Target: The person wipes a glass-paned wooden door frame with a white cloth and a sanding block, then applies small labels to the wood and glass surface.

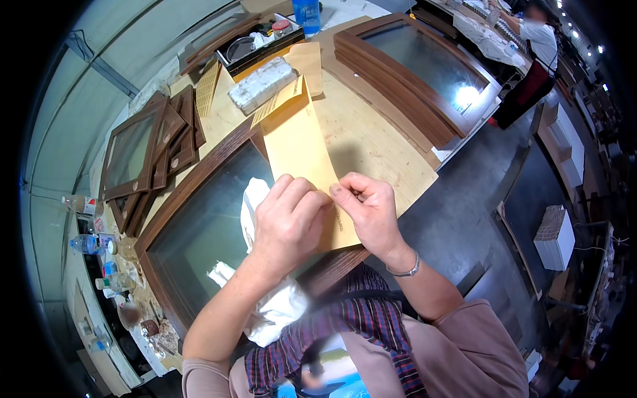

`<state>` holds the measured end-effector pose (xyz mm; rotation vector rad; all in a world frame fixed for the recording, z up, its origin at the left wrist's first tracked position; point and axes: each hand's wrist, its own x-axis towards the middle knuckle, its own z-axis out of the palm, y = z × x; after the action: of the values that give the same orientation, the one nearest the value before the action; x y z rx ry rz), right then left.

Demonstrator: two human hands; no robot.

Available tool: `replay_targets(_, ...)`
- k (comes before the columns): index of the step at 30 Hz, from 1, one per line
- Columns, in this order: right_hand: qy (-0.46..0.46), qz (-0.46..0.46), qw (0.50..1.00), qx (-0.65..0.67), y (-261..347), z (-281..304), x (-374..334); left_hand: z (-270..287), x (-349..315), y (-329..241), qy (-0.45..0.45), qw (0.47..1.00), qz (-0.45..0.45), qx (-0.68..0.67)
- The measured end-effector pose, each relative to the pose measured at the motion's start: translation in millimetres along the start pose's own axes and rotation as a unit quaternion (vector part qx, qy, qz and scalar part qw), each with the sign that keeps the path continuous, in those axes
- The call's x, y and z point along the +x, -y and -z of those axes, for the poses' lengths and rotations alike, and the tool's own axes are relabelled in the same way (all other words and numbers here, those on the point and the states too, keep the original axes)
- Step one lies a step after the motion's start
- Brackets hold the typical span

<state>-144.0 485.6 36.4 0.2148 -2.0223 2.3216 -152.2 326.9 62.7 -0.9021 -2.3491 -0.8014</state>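
Both hands are at the near part of a long yellow sandpaper sheet (295, 149), which has print on it and a folded far end. My left hand (288, 215) is closed, its curled fingers pinching the sheet's left side. My right hand (366, 207), with a bracelet on the wrist, pinches the right edge between thumb and bent fingers. Beneath lies a brown wooden frame with a glass panel (199, 239). A crumpled white cloth (275, 312) rests at its near side, partly behind my left forearm. Beyond the sheet sits a whitish, worn block (263, 84).
Stacked brown glazed frames (415, 99) lie at the far right of the table; smaller frames (136, 149) pile up at left. A black tray (259, 46) holds odds and ends. Plastic bottles (86, 244) line the left edge. A person (534, 60) stands at far right.
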Motion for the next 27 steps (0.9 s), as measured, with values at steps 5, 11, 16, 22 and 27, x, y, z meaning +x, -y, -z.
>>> replay_targets(5,-0.003,-0.030,1.000,0.002,-4.2,-0.4,1.6,-0.2,-2.5,2.3,-0.016,0.999,-0.029,-0.014)
replay_targets(11,0.008,-0.049,0.998,0.029,-4.7,-6.9,4.0,4.8,-9.7,0.1,-0.031,0.999,-0.035,-0.003)
replay_targets(16,0.012,-0.038,0.999,0.012,-5.9,-9.9,4.6,8.0,-13.6,-2.7,-0.020,0.999,-0.046,0.004)
replay_targets(22,-0.006,-0.017,0.999,-0.028,-8.5,-8.1,8.1,12.2,-21.4,-9.6,0.001,0.998,-0.061,0.017)
replay_targets(27,-0.013,-0.016,0.999,-0.033,-9.8,-8.4,7.8,11.9,-26.2,-11.6,-0.005,0.998,-0.061,0.015)
